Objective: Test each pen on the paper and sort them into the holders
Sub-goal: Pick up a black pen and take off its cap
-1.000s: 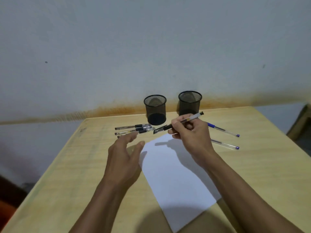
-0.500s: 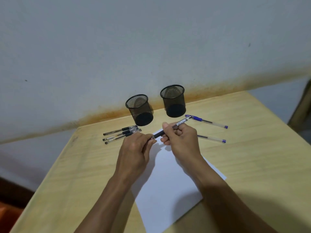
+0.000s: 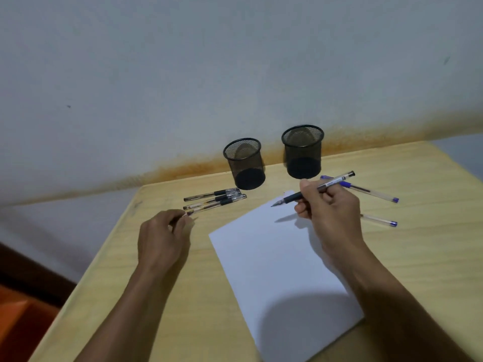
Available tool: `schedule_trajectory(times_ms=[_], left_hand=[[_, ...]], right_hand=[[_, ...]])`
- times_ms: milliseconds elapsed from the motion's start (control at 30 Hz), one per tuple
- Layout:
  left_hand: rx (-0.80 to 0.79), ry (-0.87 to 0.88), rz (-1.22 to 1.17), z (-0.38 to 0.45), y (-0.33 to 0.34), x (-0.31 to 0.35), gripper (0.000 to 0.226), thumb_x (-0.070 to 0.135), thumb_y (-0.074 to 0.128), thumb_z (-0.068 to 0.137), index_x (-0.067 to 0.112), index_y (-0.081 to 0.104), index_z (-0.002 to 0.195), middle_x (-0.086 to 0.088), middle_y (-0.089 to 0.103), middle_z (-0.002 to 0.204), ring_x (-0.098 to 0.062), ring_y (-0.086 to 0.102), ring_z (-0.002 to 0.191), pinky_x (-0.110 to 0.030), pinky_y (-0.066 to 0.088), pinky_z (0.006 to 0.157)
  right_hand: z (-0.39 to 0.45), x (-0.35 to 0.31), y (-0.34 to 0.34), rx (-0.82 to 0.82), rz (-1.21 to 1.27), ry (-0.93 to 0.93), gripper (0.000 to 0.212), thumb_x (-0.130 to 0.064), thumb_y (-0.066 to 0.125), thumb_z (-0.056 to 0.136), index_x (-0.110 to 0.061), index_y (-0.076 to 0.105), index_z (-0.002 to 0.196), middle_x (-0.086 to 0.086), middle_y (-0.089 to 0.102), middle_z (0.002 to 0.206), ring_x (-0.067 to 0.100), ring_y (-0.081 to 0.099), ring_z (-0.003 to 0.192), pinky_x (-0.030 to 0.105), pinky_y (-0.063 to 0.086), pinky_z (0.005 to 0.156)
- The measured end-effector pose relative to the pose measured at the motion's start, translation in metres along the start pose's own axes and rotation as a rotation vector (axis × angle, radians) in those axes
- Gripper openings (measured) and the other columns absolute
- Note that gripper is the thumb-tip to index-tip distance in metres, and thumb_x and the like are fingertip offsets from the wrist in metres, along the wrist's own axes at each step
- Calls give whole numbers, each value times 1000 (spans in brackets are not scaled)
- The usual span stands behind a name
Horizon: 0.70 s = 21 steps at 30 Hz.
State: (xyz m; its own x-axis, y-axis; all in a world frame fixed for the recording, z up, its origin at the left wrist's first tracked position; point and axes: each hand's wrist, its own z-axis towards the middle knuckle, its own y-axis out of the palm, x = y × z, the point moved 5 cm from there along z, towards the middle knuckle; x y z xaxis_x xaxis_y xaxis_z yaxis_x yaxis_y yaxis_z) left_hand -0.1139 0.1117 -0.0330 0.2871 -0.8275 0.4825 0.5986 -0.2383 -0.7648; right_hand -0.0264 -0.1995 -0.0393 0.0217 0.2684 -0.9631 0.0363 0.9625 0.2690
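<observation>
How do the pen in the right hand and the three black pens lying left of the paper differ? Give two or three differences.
The held pen is lifted in the right hand, tip bared and aimed down-left above the paper; the three black pens lie flat on the table. The held pen is alone; those three lie bunched. All have dark grips.

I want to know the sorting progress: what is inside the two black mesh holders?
No pen shows in the left holder or the right holder: through the mesh only dark bases appear. Anything small lying on the bottoms cannot be seen.
</observation>
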Motion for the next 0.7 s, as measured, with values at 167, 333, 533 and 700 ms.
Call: schedule_trajectory(times_ms=[167, 333, 533, 700], left_hand=[[-32, 153, 132, 13, 18, -5, 15, 22, 67, 89, 14, 76, 98, -7, 68, 99, -32, 59, 96, -43, 48, 81], [-54, 94, 130, 11, 26, -19, 16, 23, 68, 88, 20, 77, 100, -2, 67, 101, -29, 59, 97, -40, 46, 82], [68, 176, -7, -15, 11, -13, 31, 28, 68, 86, 17, 70, 116, -3, 66, 106, -24, 59, 100, -37, 46, 83], [-118, 334, -126, -41, 14, 7, 34, 35, 71, 86, 20, 70, 116, 3, 67, 117, -16, 62, 110, -32, 51, 88]], right_hand=[[-5, 0, 0, 16, -27, -37, 16, -21, 67, 97, -9, 68, 86, 0, 65, 57, 12, 62, 57, 27, 54, 64], [-2, 2, 3, 37, -35, -41, 17, -19, 67, 97, -12, 67, 81, -2, 64, 53, 11, 59, 52, 32, 52, 66], [-3, 2, 5, 3, -65, -83, 16, -20, 66, 98, -14, 67, 83, 0, 65, 54, 13, 60, 54, 38, 53, 70], [-10, 4, 10, -20, -62, -83, 16, -24, 59, 102, -11, 61, 93, 6, 72, 64, 16, 69, 55, 27, 58, 58]])
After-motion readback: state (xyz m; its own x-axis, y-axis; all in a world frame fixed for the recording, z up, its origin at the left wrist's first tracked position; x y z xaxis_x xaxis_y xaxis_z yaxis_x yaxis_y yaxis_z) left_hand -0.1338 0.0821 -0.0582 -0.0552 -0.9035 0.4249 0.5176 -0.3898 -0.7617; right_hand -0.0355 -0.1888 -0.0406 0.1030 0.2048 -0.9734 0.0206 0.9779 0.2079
